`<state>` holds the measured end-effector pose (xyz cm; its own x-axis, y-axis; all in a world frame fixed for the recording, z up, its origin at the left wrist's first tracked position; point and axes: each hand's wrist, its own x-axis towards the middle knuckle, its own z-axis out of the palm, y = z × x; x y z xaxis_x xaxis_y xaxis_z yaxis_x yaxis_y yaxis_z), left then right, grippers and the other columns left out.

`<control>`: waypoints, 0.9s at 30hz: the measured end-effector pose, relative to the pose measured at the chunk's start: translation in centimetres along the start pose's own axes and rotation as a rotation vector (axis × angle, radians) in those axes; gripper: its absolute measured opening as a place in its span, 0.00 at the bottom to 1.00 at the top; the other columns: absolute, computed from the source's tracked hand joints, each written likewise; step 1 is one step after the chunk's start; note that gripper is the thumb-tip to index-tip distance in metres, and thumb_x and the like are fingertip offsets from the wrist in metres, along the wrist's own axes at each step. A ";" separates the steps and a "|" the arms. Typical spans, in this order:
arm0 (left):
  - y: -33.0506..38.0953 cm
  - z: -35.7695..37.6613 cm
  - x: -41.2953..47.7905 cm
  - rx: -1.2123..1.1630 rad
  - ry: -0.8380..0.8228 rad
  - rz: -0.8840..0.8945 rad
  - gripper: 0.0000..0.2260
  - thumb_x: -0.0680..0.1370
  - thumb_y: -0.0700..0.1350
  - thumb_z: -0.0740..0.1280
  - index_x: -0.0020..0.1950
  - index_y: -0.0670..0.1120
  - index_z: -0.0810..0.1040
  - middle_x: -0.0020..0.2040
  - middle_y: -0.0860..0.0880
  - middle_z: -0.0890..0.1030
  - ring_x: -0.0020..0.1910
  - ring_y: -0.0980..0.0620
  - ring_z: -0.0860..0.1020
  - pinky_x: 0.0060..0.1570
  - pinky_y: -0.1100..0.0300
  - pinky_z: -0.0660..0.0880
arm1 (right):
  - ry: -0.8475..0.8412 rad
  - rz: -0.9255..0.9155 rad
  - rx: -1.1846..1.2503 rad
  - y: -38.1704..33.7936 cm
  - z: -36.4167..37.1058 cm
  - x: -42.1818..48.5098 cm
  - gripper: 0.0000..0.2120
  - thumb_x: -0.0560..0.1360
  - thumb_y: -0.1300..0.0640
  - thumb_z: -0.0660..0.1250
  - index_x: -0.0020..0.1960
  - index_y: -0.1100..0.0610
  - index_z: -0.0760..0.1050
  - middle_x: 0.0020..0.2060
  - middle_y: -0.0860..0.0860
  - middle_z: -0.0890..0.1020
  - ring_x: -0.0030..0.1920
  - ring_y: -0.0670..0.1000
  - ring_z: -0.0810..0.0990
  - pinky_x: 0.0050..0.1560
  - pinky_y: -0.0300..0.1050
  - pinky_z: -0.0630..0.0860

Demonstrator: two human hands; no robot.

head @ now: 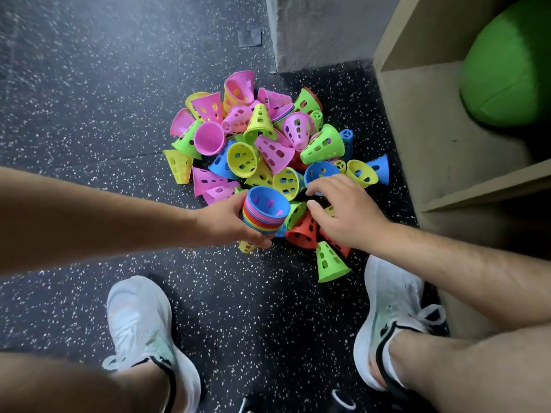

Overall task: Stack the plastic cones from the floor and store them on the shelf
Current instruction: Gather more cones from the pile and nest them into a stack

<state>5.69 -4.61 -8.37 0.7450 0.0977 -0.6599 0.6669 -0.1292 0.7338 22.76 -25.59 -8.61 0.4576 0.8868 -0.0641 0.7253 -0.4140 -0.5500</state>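
The person crouched over a heap of perforated plastic cones (pixel 262 138) on the speckled black floor (pixel 89 99), with 2 white trainers planted either side, the left trainer (pixel 143 326) and the right trainer (pixel 393 311). The heap lay just beside the foot of a pale wooden shelf unit (pixel 441 120), in the corner it formed with a grey wall (pixel 322 28).

The left hand (pixel 229 222) was closed around a nested stack of cones (pixel 264 216), held mouth-up and tilted slightly toward the heap; a blue cone sat innermost, and rims of pink, red, yellow and green showed in bands below it (the count of cones in the stack could not be made out). The stack was at the near edge of the heap, above a small yellow cone (pixel 247 247) lying on the floor.

The right hand (pixel 343 210) was spread, fingers loosely apart, palm down over the near right part of the heap. Its fingertips reached a blue cone (pixel 320 171) lying on its side; whether they actually gripped it could not be told. A red cone (pixel 304 231) lay partly under the hand, and a green cone (pixel 328 262) stood upright just below the wrist.

The loose cones were pink, yellow, green, blue and red, lying at all angles. A large green ball (pixel 507 67) occupied a shelf compartment; no cones were seen on the shelf.
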 end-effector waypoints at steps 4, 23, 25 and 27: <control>1.0 0.1 1.0 0.010 -0.021 -0.006 0.36 0.66 0.37 0.83 0.69 0.52 0.72 0.55 0.52 0.86 0.55 0.53 0.85 0.58 0.56 0.79 | 0.014 0.045 -0.171 1.8 0.4 0.4 0.10 0.76 0.52 0.68 0.56 0.54 0.80 0.53 0.47 0.82 0.60 0.55 0.74 0.63 0.54 0.66; 2.2 -0.5 3.1 -0.030 -0.087 0.004 0.35 0.67 0.36 0.82 0.68 0.53 0.71 0.54 0.53 0.86 0.54 0.56 0.84 0.55 0.62 0.78 | 0.342 -0.083 -0.117 2.3 -2.0 2.3 0.11 0.80 0.52 0.65 0.55 0.58 0.80 0.50 0.52 0.82 0.52 0.60 0.78 0.52 0.58 0.75; 2.3 -0.4 3.2 -0.035 -0.102 0.018 0.34 0.67 0.35 0.82 0.65 0.56 0.72 0.53 0.54 0.86 0.54 0.56 0.84 0.54 0.63 0.78 | 0.400 -0.104 -0.059 1.6 -2.9 2.4 0.09 0.80 0.55 0.67 0.55 0.60 0.80 0.50 0.54 0.81 0.52 0.60 0.78 0.54 0.58 0.75; 2.6 -0.5 3.3 -0.030 -0.118 0.027 0.33 0.67 0.36 0.82 0.65 0.56 0.72 0.53 0.54 0.87 0.54 0.55 0.85 0.56 0.61 0.79 | 0.425 -0.124 -0.026 1.2 -3.7 2.5 0.08 0.80 0.58 0.67 0.56 0.61 0.80 0.51 0.55 0.81 0.53 0.59 0.77 0.57 0.54 0.74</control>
<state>9.92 -4.13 -8.57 0.7573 -0.0222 -0.6527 0.6479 -0.1006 0.7551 26.68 -24.61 -6.29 0.5334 0.7691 0.3521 0.7983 -0.3200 -0.5103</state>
